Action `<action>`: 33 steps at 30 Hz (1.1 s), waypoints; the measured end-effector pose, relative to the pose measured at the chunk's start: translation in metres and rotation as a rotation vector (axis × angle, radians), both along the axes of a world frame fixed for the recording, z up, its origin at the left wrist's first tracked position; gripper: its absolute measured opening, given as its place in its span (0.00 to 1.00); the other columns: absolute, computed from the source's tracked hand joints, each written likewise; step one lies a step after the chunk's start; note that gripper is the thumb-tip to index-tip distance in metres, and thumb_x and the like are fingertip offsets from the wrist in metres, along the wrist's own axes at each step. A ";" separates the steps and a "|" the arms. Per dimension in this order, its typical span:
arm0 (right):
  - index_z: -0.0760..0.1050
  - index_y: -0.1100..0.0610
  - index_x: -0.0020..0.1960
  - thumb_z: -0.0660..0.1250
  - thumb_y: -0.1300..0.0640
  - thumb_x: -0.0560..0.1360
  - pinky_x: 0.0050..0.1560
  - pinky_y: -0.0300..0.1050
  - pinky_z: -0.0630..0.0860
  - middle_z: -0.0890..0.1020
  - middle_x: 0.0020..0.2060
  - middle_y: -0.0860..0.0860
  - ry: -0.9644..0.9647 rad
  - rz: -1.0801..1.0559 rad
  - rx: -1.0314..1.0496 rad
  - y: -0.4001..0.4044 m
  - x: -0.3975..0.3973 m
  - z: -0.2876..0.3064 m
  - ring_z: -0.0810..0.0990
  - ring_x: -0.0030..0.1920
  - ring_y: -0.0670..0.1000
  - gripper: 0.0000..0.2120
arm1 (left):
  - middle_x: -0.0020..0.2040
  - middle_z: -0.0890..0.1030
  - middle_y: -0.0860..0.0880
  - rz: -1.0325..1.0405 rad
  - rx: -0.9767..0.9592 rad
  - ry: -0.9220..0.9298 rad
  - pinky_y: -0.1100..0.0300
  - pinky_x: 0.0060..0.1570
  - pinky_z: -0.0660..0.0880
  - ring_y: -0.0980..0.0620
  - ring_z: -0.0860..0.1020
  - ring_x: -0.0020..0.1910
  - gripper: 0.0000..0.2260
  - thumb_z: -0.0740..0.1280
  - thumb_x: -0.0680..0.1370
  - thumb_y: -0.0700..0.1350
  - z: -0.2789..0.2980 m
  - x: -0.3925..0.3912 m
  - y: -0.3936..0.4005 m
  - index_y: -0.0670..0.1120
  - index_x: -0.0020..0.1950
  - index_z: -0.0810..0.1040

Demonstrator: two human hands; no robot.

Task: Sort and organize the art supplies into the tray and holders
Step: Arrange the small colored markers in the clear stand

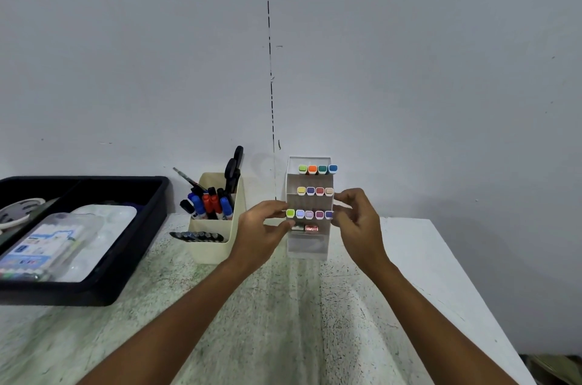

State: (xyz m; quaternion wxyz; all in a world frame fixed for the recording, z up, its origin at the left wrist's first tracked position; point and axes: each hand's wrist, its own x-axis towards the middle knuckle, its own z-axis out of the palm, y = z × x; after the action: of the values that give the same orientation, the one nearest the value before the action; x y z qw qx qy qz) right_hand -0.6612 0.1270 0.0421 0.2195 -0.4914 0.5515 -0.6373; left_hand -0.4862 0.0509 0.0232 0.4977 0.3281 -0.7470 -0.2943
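Note:
A white tiered marker holder (308, 246) stands upright against the wall at the middle of the table. Its three upper rows hold several colour-capped markers (315, 191), and two small items lie in a lower slot (311, 228). My left hand (264, 228) grips the holder's left wall at the third row, with the thumb just under the green cap. On the other side, my right hand (354, 216) has its curled fingers on the right wall at the same height.
A cream holder (217, 246) to the left holds blue, red and black markers, scissors (234, 169) and a row of dark pens in front. A black tray (94, 287) at the far left contains a white palette, a plastic pack and a round item. The table's right edge slants away.

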 end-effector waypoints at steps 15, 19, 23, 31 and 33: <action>0.70 0.56 0.47 0.60 0.61 0.70 0.36 0.36 0.77 0.82 0.47 0.55 -0.053 0.013 -0.027 -0.003 0.003 0.000 0.84 0.49 0.51 0.06 | 0.51 0.79 0.47 -0.039 0.100 0.063 0.72 0.41 0.74 0.62 0.77 0.52 0.10 0.73 0.72 0.35 -0.006 -0.007 -0.006 0.40 0.52 0.83; 0.70 0.55 0.47 0.60 0.64 0.71 0.35 0.34 0.76 0.82 0.47 0.55 -0.048 0.024 -0.040 -0.004 0.003 -0.001 0.83 0.50 0.52 0.07 | 0.53 0.80 0.48 -0.080 0.113 0.048 0.71 0.45 0.76 0.61 0.78 0.54 0.12 0.74 0.70 0.36 -0.004 -0.004 -0.008 0.41 0.53 0.83; 0.70 0.54 0.47 0.60 0.60 0.69 0.40 0.40 0.80 0.82 0.49 0.56 -0.053 0.037 -0.027 -0.007 -0.001 -0.003 0.84 0.50 0.53 0.07 | 0.54 0.81 0.52 -0.141 0.211 0.146 0.65 0.44 0.79 0.57 0.81 0.52 0.12 0.75 0.70 0.38 0.001 -0.001 -0.002 0.43 0.52 0.81; 0.74 0.57 0.51 0.69 0.58 0.68 0.50 0.55 0.81 0.82 0.52 0.55 -0.121 0.093 0.062 -0.011 -0.019 -0.014 0.83 0.52 0.56 0.12 | 0.61 0.78 0.52 -0.169 0.205 0.022 0.69 0.56 0.73 0.61 0.75 0.63 0.15 0.73 0.71 0.49 0.006 -0.010 -0.010 0.48 0.56 0.82; 0.75 0.56 0.51 0.73 0.61 0.70 0.53 0.59 0.80 0.83 0.52 0.54 -0.127 0.091 0.071 -0.012 -0.020 -0.016 0.83 0.52 0.55 0.12 | 0.60 0.79 0.52 -0.188 0.217 0.027 0.66 0.58 0.73 0.61 0.75 0.62 0.12 0.73 0.71 0.49 0.006 -0.010 -0.011 0.49 0.54 0.83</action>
State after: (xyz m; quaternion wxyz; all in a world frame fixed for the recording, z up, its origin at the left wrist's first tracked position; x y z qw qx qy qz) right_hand -0.6813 0.1152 0.0257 0.3000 -0.4667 0.5357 -0.6366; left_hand -0.4965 0.0402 0.0294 0.4395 0.3048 -0.7314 -0.4230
